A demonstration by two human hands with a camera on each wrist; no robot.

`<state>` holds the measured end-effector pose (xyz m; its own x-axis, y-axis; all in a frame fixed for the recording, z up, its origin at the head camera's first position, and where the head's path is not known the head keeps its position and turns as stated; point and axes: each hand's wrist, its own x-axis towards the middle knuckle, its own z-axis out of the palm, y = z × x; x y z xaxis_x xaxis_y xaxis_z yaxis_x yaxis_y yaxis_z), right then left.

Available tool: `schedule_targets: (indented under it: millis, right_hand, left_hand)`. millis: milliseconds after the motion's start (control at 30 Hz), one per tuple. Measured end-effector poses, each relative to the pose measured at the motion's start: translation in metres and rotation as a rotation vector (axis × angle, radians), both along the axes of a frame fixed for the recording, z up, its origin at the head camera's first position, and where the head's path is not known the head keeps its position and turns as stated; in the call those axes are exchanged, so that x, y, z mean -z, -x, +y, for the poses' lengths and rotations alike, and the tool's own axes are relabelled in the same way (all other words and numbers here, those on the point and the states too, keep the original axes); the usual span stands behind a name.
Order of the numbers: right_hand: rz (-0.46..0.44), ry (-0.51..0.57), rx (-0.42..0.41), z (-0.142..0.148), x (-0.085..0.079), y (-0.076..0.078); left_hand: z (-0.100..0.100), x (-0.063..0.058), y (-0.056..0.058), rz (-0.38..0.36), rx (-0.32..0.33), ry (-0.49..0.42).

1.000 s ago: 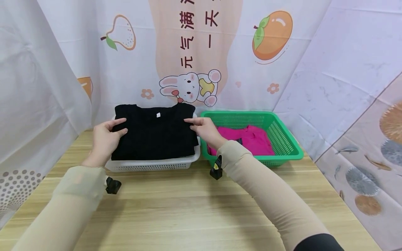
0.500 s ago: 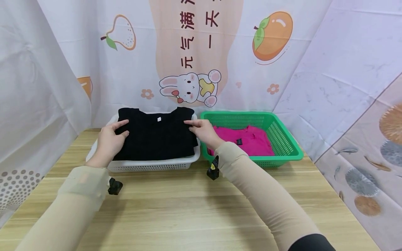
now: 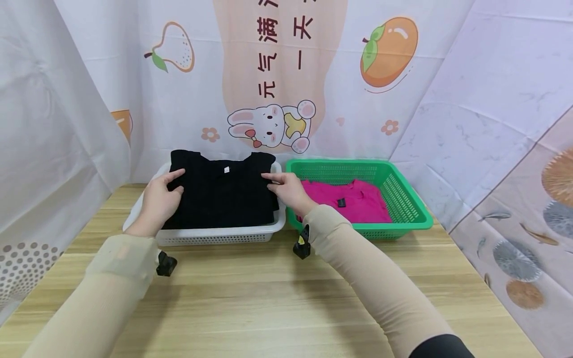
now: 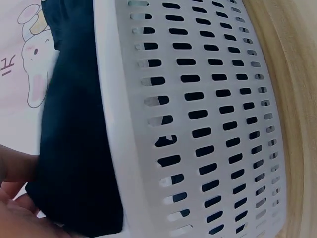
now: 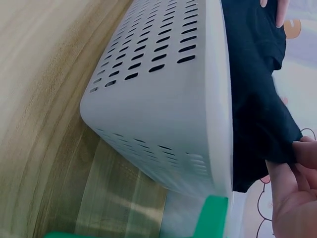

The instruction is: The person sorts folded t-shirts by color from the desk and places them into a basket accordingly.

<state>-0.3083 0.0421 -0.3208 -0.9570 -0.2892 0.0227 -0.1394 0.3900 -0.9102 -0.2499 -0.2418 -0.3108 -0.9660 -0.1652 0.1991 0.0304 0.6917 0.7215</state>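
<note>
A folded black shirt with a small white neck label lies in the white perforated basket. My left hand pinches the shirt's left side, index finger on top and the other fingers underneath. On the opposite side, my right hand pinches the cloth between thumb and fingers. The right wrist view shows the black fabric drawn to a point in that pinch. From the left wrist, the cloth appears just inside the basket's rim, with the left fingers partly hidden behind its corner.
A green perforated basket stands right beside the white one, holding a folded pink shirt with a dark label. Both baskets sit at the back of the wooden table, against a printed curtain. A second patterned cloth hangs at the right.
My left hand has moved slightly right with the shirt's left side, exposing more of the white basket's left rim. The right hand has barely shifted, and both keep their grip.
</note>
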Motion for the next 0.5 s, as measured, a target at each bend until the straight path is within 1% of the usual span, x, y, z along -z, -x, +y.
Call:
schedule_targets:
  millis: [167, 300, 400, 500]
  right_hand:
    - [-0.028, -0.003, 0.001, 0.003, 0.004, -0.001]
    - [-0.001, -0.018, 0.029, 0.007, 0.007, -0.001]
    - [0.024, -0.039, 0.037, 0.009, 0.007, -0.003]
    - [0.042, -0.049, 0.040, 0.011, 0.005, -0.008]
  left_hand:
    - [-0.003, 0.002, -0.001, 0.027, -0.016, -0.005]
    - [-0.003, 0.001, -0.004, 0.050, -0.042, -0.027]
    - [0.001, 0.001, -0.007, 0.049, -0.040, -0.046]
    - [0.007, 0.001, -0.009, 0.079, -0.029, -0.051]
